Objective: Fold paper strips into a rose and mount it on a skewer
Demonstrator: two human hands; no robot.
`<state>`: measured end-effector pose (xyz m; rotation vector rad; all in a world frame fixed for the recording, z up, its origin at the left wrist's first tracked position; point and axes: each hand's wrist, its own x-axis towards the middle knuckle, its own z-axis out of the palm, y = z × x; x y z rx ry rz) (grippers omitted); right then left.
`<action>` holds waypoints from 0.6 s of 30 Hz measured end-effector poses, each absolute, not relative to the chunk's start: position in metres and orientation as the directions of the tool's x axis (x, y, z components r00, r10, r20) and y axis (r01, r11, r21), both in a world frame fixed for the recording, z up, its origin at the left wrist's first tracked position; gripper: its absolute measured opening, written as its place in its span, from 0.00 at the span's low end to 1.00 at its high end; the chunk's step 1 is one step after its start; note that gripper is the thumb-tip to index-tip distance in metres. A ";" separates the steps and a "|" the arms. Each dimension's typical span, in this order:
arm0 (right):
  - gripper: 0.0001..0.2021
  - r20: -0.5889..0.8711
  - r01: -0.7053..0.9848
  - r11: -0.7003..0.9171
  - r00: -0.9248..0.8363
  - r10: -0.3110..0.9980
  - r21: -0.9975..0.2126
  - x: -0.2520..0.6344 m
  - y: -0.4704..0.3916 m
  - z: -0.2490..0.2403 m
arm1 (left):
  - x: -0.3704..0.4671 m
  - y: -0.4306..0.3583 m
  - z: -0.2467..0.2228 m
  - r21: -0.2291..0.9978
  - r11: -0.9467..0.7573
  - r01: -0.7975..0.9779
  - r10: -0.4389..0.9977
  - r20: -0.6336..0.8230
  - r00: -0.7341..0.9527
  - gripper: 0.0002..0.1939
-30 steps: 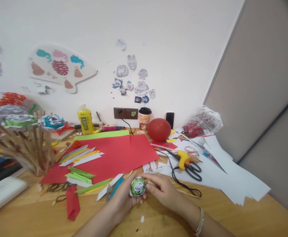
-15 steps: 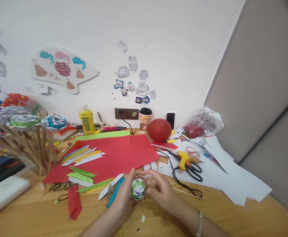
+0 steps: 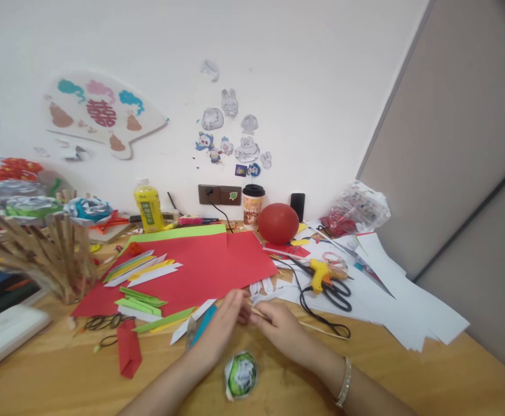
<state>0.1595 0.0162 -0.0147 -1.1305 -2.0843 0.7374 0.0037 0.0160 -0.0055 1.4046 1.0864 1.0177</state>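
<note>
A ball-shaped green and white paper flower (image 3: pixel 241 375) sits just below and between my wrists, slightly blurred, and neither hand touches it. My right hand (image 3: pixel 285 332) pinches a thin wooden stick (image 3: pixel 259 313), whose near end shows by the thumb. Against its fingertips, my left hand (image 3: pixel 220 329) is closed, fingers pressed together; what they grip is hidden. Beside my left wrist lies a blue strip (image 3: pixel 204 326), partly covered by the hand.
Folded paper strips (image 3: pixel 142 303) and red sheets (image 3: pixel 218 260) lie ahead. A yellow glue gun (image 3: pixel 320 274), its black cord and scissors (image 3: pixel 339 296) rest on white paper at right. A red balloon (image 3: pixel 278 223), cup (image 3: pixel 253 208) and bottle (image 3: pixel 148 207) stand behind; wooden sticks (image 3: pixel 62 254) stand left.
The paper flower was between my hands and is now lower, below them and out of their grip. Both hands have drawn closer together at the fingertips. The view has shifted slightly.
</note>
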 end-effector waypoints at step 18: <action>0.13 0.257 0.612 0.465 -0.399 0.880 -0.640 0.163 0.014 -0.004 | -0.005 -0.016 0.033 0.508 -0.379 0.773 0.892 -0.021 0.451 0.18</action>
